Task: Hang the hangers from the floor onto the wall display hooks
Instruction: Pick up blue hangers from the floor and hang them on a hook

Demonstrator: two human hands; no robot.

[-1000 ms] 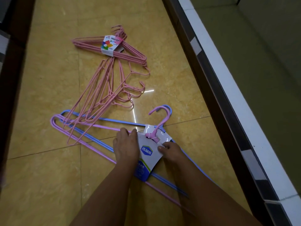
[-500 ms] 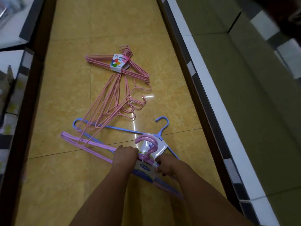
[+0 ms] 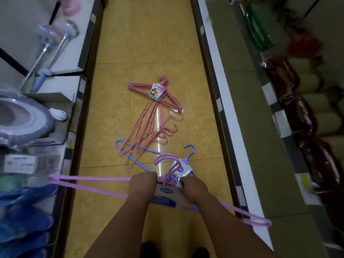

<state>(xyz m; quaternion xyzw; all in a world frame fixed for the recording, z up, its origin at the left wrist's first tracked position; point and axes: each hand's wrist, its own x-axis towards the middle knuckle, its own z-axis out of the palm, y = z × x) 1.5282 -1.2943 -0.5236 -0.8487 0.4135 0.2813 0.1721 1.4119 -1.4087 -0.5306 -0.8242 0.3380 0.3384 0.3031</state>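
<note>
Lifted off the floor now, the purple hangers (image 3: 89,180) hang between both fists: left hand (image 3: 142,184) and right hand (image 3: 193,189) curl round their necks. Beyond them lie blue hangers (image 3: 128,146), then pink hangers (image 3: 149,125).

Lilac hanger bundle (image 3: 89,180) lifted, pink hangers (image 3: 149,127) floored

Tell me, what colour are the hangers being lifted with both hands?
Lilac-pink hangers, seen in the head view.

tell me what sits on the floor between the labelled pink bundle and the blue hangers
Head view: a loose fan of pink hangers lies between the labelled pink bundle and the blue hangers.
</note>
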